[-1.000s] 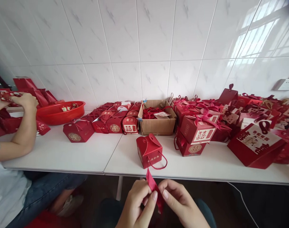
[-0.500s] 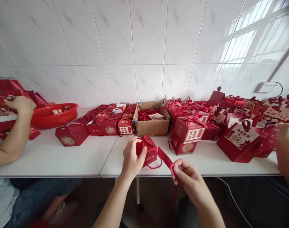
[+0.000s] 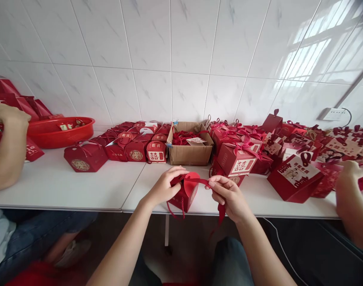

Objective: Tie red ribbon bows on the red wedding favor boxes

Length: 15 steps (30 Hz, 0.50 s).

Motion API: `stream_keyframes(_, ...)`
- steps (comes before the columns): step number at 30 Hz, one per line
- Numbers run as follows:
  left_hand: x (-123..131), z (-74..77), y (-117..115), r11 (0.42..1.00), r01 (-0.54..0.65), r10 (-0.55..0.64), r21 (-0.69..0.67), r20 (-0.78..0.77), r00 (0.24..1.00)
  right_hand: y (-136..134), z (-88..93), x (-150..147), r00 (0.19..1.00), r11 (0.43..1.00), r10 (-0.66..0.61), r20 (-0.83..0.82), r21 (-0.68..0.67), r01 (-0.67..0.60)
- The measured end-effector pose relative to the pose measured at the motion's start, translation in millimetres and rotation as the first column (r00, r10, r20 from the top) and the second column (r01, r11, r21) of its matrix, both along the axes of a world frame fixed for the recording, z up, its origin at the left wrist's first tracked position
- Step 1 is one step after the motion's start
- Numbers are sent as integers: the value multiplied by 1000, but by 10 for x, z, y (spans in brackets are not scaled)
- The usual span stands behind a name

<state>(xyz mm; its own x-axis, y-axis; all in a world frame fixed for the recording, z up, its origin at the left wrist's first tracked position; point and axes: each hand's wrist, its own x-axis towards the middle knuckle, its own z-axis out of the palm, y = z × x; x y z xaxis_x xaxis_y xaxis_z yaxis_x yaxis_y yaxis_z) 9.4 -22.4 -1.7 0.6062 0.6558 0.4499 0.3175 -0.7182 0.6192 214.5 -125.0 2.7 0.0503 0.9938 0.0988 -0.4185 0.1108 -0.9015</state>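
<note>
A small red gift box (image 3: 187, 198) stands at the table's front edge, with its rope handle hanging down the near side. My left hand (image 3: 166, 184) grips the top of this box from the left. Between the fingertips of my right hand (image 3: 226, 192) is a red ribbon (image 3: 199, 180). One end of it lies across the box top by the rounded flap, and its tail hangs below my right hand past the table edge. The exact hold of my left fingertips is partly hidden by the hand.
Behind the hands sits a cardboard box (image 3: 191, 154) of red ribbons. Finished-looking red boxes (image 3: 136, 149) stand left of it, stacked ones (image 3: 239, 159) right. A red basin (image 3: 60, 133) is farther left. Other people's arms reach in at the left (image 3: 8, 147) and right (image 3: 351, 194).
The ribbon end has moved left onto the box top, with my right hand slightly higher. The small box has turned, its flap now facing right. The view has shifted a little.
</note>
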Motion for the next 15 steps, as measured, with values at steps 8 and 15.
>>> stream_keyframes(8,5,121,-1,992,-15,25,127,-77,997,2,-59,82,998,999,-45,35,2,45)
stream_keyframes(15,38,98,5,998,-30,31,52,-15,999,40,-97,87,996,999,-35,79,-5,35)
